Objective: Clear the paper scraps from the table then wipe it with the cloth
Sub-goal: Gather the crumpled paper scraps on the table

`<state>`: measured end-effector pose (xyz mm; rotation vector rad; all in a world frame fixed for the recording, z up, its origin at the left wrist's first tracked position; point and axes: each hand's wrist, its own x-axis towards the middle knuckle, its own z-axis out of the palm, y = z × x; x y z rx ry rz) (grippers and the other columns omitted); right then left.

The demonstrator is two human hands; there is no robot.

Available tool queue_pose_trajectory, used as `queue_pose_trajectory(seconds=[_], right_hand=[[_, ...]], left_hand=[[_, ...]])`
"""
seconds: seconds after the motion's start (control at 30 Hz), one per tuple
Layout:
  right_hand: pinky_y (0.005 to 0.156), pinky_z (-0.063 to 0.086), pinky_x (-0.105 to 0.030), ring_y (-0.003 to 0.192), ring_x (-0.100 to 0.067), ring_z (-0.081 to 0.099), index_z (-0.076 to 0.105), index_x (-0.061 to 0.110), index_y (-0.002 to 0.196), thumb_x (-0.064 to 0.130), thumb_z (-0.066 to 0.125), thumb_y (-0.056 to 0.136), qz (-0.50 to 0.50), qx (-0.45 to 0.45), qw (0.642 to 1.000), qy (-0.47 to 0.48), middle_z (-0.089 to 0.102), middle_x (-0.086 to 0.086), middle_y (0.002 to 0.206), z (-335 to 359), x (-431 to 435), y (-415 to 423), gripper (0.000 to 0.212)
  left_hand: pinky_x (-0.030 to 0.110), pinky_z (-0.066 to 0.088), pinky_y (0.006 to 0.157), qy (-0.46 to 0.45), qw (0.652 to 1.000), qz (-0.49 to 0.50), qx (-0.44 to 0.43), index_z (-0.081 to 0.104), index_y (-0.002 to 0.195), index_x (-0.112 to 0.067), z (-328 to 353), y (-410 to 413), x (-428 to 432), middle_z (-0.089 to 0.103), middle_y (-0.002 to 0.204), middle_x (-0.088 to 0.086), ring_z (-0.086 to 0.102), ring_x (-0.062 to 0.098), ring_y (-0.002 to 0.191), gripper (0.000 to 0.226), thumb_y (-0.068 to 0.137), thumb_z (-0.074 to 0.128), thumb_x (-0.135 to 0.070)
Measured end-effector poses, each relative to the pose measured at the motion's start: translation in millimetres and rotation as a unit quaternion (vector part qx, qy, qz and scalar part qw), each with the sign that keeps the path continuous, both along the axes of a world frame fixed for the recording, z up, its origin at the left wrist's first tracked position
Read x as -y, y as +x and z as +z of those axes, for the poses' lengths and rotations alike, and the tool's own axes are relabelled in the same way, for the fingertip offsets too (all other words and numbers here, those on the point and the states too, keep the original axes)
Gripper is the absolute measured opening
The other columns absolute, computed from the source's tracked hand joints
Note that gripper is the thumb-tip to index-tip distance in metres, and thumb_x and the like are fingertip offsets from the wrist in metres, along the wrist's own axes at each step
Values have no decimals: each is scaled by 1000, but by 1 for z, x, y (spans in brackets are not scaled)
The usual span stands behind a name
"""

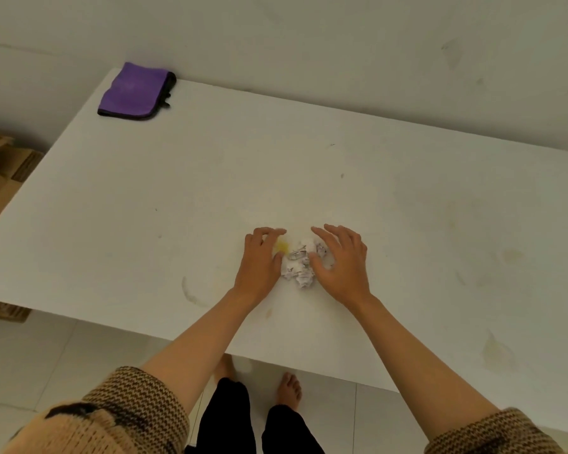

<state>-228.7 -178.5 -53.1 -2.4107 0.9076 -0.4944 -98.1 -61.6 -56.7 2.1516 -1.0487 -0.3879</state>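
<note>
Head view, single frame. Both hands are down on the white table (407, 198), cupped either side of a small heap of crumpled paper scraps (299, 268) near the front-centre of the top. The left hand (259, 260) sits on the heap's left flank, fingers spread and curled loosely, edge of the palm against the paper. The right hand (340, 258) mirrors it on the other flank, fingers splayed and arched, partly over one scrap. Neither hand has closed on anything — I read both as open, corralling rather than gripping. A small yellow piece (282, 246) lies by the left fingertips; whether it is paper or a stain I cannot tell.

The purple cloth (135, 91) lies folded at the far left corner of the table, well apart from the hands and untouched.

Step in hand, as I judge it: the first half of the task, gathering the scraps into one pile. Wiping is not yet begun.

Next move, my estimate — bring the palms together under and around the heap, close on it without squeezing pieces out the near side, lift it clear of the table. No bin shows in frame, so I cannot say where it goes. Faint ring marks and smudges across the top will want the cloth afterwards.
</note>
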Motion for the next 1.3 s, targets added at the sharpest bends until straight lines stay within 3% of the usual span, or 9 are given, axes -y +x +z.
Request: queue_pose_trajectory(seconds=[0.1,0.23,0.43,0.57,0.73,0.9,1.03,1.2,1.3], right_hand=[[113,10,-32,141,-17,17,42,36,135,62,47,80,53,-29,998,27,34,6,148,-7,-10,-7,61],[117,3,-42,145,-19,1,34,35,141,71,47,77,115,-62,991,-8,19,2,156,-14,-22,-2,74],[116,17,-39,140,-24,23,59,22,117,54,52,85,94,-15,994,-55,37,-1,148,-27,-23,15,46],[99,39,-35,116,-20,47,62,19,101,29,63,82,90,18,995,-46,57,1,125,-26,-19,25,21],[72,26,-26,84,-14,43,58,17,88,23,51,76,66,3,994,-88,59,4,93,-24,-22,26,15],[62,33,-31,69,-22,51,58,11,83,14,50,75,96,-1,984,-149,57,-3,81,-25,-18,28,12],[59,44,-33,66,-22,52,60,10,92,10,54,78,98,-1,995,-31,55,-6,89,-12,-9,27,15],[66,37,-7,79,-10,50,65,16,103,10,55,86,17,45,980,194,46,1,97,6,-3,19,21],[61,36,-8,79,-11,52,64,15,100,13,54,86,-54,56,961,267,55,1,92,16,1,16,18]], left_hand=[[26,40,84,8,997,-30,73,65,113,-9,-8,0,-2,57,123,11,45,31,103,28,85,61,-6],[23,36,85,11,996,-46,80,68,109,-9,-8,6,-2,59,120,9,46,29,102,23,87,61,-11],[17,33,81,-3,999,-41,4,69,97,-11,1,21,4,60,106,1,47,14,96,18,87,57,-2],[23,40,78,12,997,-72,16,67,91,-7,1,28,6,60,97,2,52,19,91,17,85,55,4],[18,32,71,34,997,-60,28,59,90,-2,1,26,7,57,89,7,47,20,82,15,87,47,6],[20,32,66,49,998,-10,-44,52,91,-7,7,22,-1,55,84,6,48,21,77,13,90,43,3],[20,44,61,5,989,58,-136,46,110,-25,20,17,-10,56,78,3,54,13,68,24,92,51,-11],[14,41,67,-1,982,104,-160,63,95,-26,18,11,-14,62,91,1,56,12,76,18,91,51,-14],[10,41,68,-20,967,141,-213,63,99,-21,22,6,-16,62,92,-3,57,8,77,14,87,61,-16]])
